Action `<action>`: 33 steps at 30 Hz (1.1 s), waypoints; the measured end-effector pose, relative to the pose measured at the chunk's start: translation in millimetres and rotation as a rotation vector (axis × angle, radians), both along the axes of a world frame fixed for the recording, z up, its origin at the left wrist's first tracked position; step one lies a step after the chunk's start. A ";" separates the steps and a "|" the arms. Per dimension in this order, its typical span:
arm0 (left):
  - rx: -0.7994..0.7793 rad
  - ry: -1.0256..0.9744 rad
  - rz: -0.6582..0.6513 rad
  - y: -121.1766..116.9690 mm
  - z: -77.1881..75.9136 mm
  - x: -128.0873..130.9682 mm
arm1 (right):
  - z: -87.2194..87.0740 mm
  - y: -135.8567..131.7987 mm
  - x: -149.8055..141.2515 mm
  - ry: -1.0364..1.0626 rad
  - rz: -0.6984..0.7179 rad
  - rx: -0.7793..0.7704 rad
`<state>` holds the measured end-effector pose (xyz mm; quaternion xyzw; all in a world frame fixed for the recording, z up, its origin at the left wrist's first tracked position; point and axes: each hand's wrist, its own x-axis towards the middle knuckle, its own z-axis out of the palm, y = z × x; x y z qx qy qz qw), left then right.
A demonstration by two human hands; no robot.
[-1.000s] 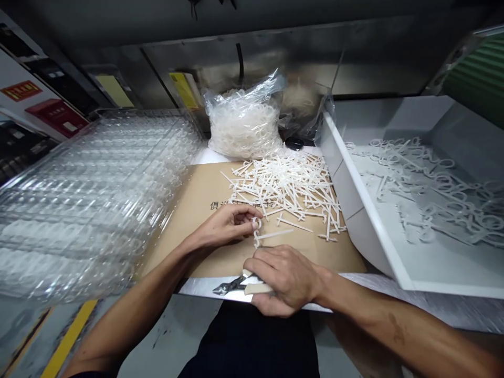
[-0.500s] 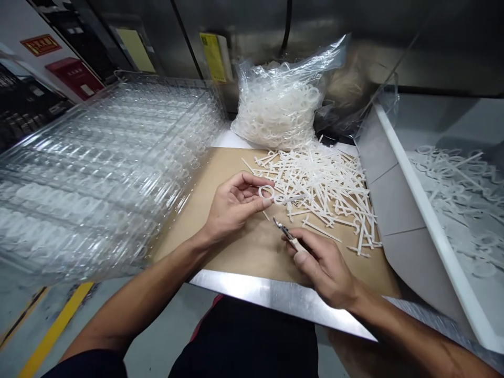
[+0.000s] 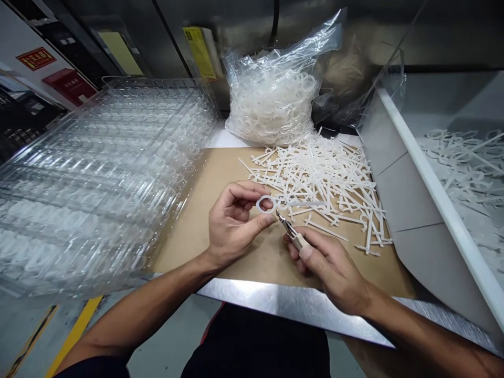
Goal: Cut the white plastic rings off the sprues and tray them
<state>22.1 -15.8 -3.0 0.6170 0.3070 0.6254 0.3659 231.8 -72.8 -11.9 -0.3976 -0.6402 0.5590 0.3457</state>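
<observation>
My left hand (image 3: 234,226) pinches a white plastic ring (image 3: 258,202) between thumb and fingers. A smaller hooked piece and a long thin stem reach out from the ring to the right, over the pile. In my right hand (image 3: 334,273) is a pair of nippers (image 3: 289,229) with pale handles, held closed in my fingers. Their pointed jaws come up just below the joint between ring and stem; whether they touch it I cannot tell. Behind the hands lies a heap of white plastic sprues (image 3: 323,178) on brown cardboard (image 3: 252,262).
A clear bag (image 3: 271,105) full of white rings stands at the back. Clear racks (image 3: 90,173) packed with pale parts fill the left. To the right is a white bin (image 3: 429,163) holding more plastic pieces. A metal edge (image 3: 255,295) runs along the front.
The nippers have come closer to the held part, their tips now near the joint beside the ring. My left hand has turned the ring slightly. The whole view has shifted a little.
</observation>
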 end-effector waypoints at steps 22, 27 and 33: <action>0.078 0.091 -0.039 -1.4 -7.1 -1.2 | -2.8 -6.1 -2.0 0.115 -0.056 -0.112; 0.080 0.235 -0.047 -0.5 -4.9 -10.4 | -1.1 -7.0 -1.4 0.128 -0.071 -0.142; 0.116 0.251 -0.054 2.1 -4.2 -12.7 | 1.7 -6.8 -1.0 0.139 -0.069 -0.131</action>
